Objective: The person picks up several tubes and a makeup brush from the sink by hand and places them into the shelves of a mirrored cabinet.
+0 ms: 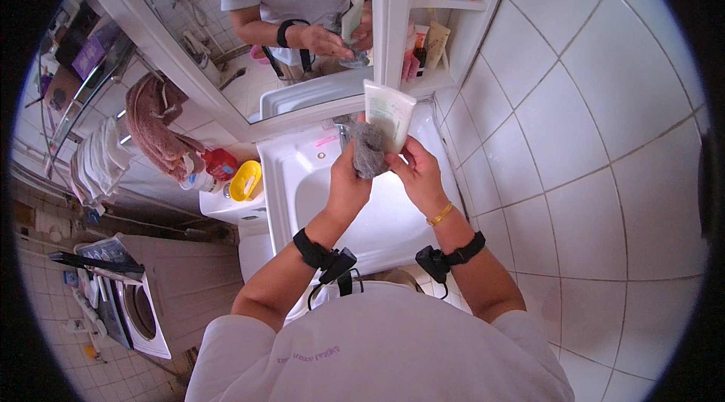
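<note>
Above the white sink basin (385, 221), my left hand (346, 178) grips a bunched grey cloth (369, 150). My right hand (420, 171) holds the lower part of a white squeeze tube (391, 110) with pale green print, tilted with its flat crimped end up. The cloth lies against the tube's left side and covers part of it. The ends of my left fingers are mostly hidden behind the cloth and tube. Behind the cloth, a metal faucet (343, 131) is partly visible, and a pink item (326, 141) lies on the sink's back ledge.
Left of the sink, a yellow soap dish (246, 181) and a red container (220, 164) stand below a hanging brown towel (153, 119). A mirror (294, 22) and a shelf with several tubes (447, 3) are in front. A tiled wall (566, 147) bounds the right; a washing machine (141, 311) is lower left.
</note>
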A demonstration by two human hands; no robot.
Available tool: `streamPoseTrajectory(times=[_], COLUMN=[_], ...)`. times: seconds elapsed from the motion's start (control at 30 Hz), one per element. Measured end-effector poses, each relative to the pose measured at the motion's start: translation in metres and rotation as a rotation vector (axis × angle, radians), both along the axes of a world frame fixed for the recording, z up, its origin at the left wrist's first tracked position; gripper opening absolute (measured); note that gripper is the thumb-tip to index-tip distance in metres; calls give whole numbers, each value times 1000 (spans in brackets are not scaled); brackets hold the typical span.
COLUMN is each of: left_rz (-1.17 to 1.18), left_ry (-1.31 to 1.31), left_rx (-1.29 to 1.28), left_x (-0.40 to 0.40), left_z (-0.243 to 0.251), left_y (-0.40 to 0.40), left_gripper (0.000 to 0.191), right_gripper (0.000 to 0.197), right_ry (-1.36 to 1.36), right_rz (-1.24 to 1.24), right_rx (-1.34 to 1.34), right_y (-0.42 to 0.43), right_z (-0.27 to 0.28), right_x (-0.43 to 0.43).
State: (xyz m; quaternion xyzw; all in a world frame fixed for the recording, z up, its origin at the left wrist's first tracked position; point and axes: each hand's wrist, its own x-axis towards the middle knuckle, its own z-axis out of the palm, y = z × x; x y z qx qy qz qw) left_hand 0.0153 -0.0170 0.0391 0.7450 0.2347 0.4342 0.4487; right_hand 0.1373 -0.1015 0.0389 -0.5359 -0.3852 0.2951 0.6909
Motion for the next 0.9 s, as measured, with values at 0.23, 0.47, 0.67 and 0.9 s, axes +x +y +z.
streamPoseTrajectory(times=[0.23, 0.47, 0.67, 0.9], left_rz=[-7, -214, -320, -307], left_ry=[-61, -260, -143, -84], left_rx=[-202, -600, -569, -580], left_x=[-7, -8, -5, -4], left_z=[13, 22, 13, 10], left_y=[10, 18, 13, -1], left_gripper=[19, 29, 36, 40], right_gripper=[34, 33, 33, 35], right_ry=[12, 188, 222, 210], right_rz=[251, 323, 249, 100], right_rx=[-4, -46, 1, 39], right_y=[-13, -22, -20, -19], right_z=[0, 9, 20, 11], right_x=[-4, 2, 4, 14])
